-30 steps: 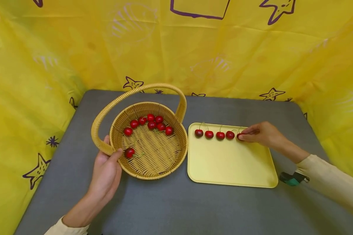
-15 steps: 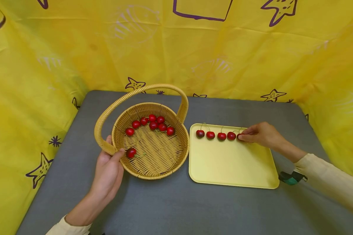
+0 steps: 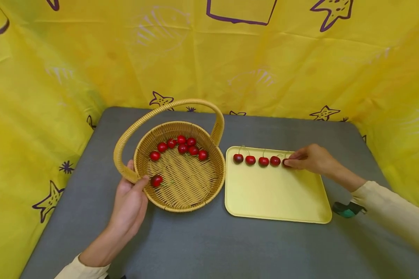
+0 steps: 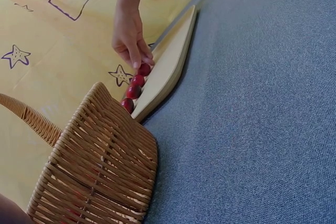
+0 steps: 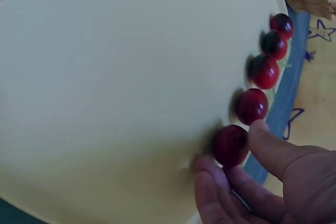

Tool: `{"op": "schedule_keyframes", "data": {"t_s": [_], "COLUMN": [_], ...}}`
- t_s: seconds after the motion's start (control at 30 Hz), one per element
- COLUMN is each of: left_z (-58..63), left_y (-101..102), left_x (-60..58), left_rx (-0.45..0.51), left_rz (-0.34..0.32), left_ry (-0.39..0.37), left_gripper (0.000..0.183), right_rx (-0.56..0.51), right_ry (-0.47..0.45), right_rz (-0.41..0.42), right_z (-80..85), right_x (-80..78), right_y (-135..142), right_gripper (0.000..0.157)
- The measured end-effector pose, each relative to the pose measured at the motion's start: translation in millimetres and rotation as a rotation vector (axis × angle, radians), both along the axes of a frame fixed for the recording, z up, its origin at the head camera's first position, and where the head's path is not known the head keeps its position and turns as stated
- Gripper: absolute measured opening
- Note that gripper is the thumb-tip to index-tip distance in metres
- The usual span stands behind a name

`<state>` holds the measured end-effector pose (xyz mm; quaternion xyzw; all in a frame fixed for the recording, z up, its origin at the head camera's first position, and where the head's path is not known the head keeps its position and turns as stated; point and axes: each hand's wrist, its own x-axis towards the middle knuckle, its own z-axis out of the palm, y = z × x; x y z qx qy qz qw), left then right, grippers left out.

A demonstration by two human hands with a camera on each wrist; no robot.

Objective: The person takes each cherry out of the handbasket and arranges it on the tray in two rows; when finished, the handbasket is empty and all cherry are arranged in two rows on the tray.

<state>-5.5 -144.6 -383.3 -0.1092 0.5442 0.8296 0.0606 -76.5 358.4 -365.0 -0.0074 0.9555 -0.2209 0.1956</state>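
A round wicker basket (image 3: 181, 186) with a tall handle stands on the left, several red cherries inside, mostly along its far side; one cherry (image 3: 156, 181) lies near the left wall. My left hand (image 3: 128, 207) grips the basket's left rim at the foot of the handle, thumb over the edge. On the pale yellow tray (image 3: 276, 193) to the right, several cherries stand in a row along the far edge, stems pointing away. At the row's right end my right hand (image 3: 310, 159) pinches a cherry (image 5: 230, 145) between thumb and fingers, low at the tray surface.
The tray sits close beside the basket on a grey cloth-covered table (image 3: 209, 248). Yellow printed curtains (image 3: 209, 69) hang behind and along both sides. A dark and green band (image 3: 348, 209) is at the right wrist.
The view has shifted slightly, moving everything a little to the right in the picture. Both hands keep their places, the left on the basket and the right at the last cherry.
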Motion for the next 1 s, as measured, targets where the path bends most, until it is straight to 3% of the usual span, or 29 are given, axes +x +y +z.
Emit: {"op": "schedule_keyframes", "data": {"t_s": [0.13,0.3,0.5,0.63,0.73,0.8,1.0], "left_z": [0.2,-0.5,0.7,1.3,1.6,1.6,3.3], "left_y": [0,1,0,0,0,0,1], "left_x": [1.3,1.5,0.6,-0.3,-0.7,-1.1,-1.2], "left_rx": [-0.003,-0.012,-0.017,-0.014,-0.014,-0.014,-0.016], "left_rz": [-0.003,0.004,-0.002,0.007,0.013,0.017,0.004], "left_ry": [-0.006,0.015,0.007,0.005,0.01,0.011,-0.014], "left_gripper": [0.08,0.079,0.08,0.079,0.078,0.078,0.079], "right_rx": [0.024,0.045,-0.054,-0.17,-0.194,-0.128,0.327], "right_ry": [0.038,0.199,0.343,0.275,0.241,0.287,0.54], "right_rz": [0.054,0.165,0.372,0.532,0.733,0.914,1.427], "right_z": [12.9,44.6,89.5,109.2,115.0,116.3,117.3], "right_x": [-0.5,-0.8,6.1,4.2,-4.2,-11.2,-31.3], "right_y": [3,-7,-56,-104,-142,-168,-252], "right_gripper": [0.05,0.04,0.024,0.02,0.021,0.021,0.029]}}
